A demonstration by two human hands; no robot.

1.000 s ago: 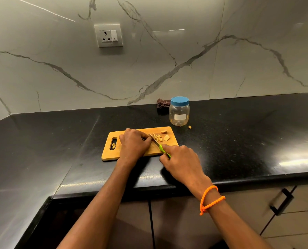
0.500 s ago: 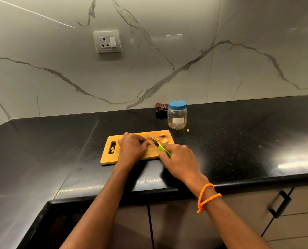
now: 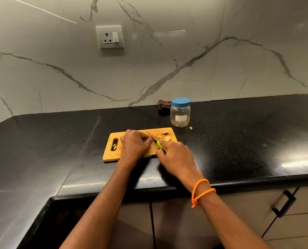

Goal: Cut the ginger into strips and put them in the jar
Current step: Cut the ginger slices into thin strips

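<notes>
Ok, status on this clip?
Right hand grips knife; left hand curled beside the blade. Cut ginger on board. Jar lidded.

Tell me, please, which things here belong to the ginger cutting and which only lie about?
Belong to the job:
knife in the right hand
ginger pieces
cutting board
left hand, steadying the ginger
jar, lid on

Just lying about:
dark cloth behind the jar
wall socket
</notes>
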